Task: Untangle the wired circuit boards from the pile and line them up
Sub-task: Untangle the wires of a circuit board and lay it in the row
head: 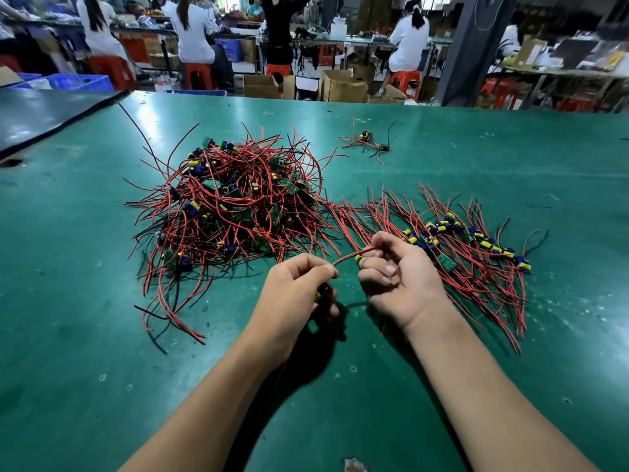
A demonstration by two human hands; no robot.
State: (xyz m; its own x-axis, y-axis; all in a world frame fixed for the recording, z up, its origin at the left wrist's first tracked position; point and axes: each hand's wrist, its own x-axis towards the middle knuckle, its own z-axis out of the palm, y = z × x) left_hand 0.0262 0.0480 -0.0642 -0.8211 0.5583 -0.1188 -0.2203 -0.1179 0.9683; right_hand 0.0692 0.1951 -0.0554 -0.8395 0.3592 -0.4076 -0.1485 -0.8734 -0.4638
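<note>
Left grip (299, 284) and right grip (391, 267) each pinch one red wire (350, 256), centre frame; pull it taut gently, then lay it parallel against the lined-up row (476, 247), right.

The left hand (295, 287) curls round a circuit board (317, 295), only a yellow speck of it showing. The fingers of the right hand (398, 277) cover the end of the red wire (350, 256) they pinch. Deep in the pile (231, 206), boards lie buried under wires, too tangled to count
</note>
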